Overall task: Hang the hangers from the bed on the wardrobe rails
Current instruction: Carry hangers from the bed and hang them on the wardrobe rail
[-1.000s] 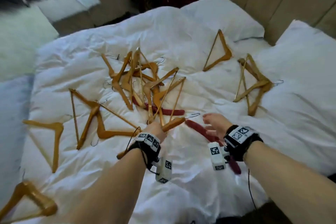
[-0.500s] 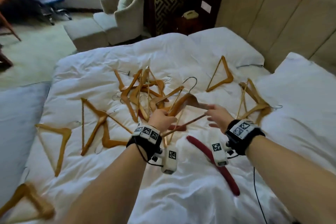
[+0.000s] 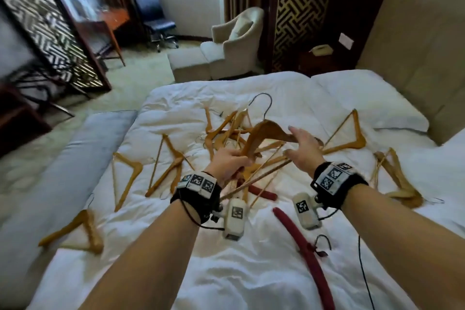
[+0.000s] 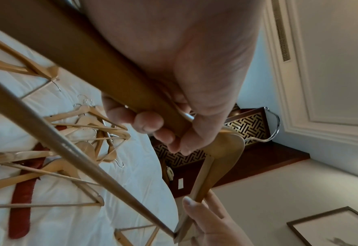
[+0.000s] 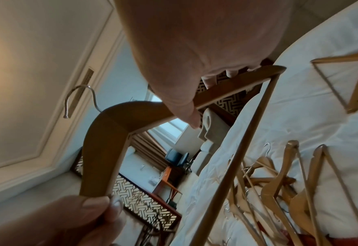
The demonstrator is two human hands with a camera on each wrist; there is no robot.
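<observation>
We find both hands raised above the bed [image 3: 264, 272], sharing one wooden hanger [image 3: 266, 133] that is clear of the bedding. The left hand [image 3: 230, 162] has its grip closed round the lower end of the hanger's left shoulder arm — the left wrist view shows the fingers [image 4: 146, 123] curled under the wood with the thumb on the other side. The right hand [image 3: 305, 148] holds the opposite shoulder arm near its outer end, thumb below and fingers over the top; in the right wrist view the fingertips [image 5: 231, 73] press on the wood close to the corner where the crossbar joins. The hanger's metal hook [image 3: 261, 106] points up and away from the person, beyond both grips. The crossbar [image 3: 254, 181] slants down from the right grip toward the left wrist. Directly beyond and beneath the held hanger lies a tangled pile of wooden hangers [image 3: 226, 131] on the white duvet. Left of the left grip, further wooden hangers [image 3: 166, 168] lie scattered singly; right of the right grip, one triangular hanger [image 3: 349, 138] lies flat and a small cluster [image 3: 397, 178] lies farther right. Two padded red hangers rest on the bedding on the near side of the grips — a short one [image 3: 263, 192] partly hidden under the crossbar, and a long one [image 3: 304, 251] near the right forearm.
</observation>
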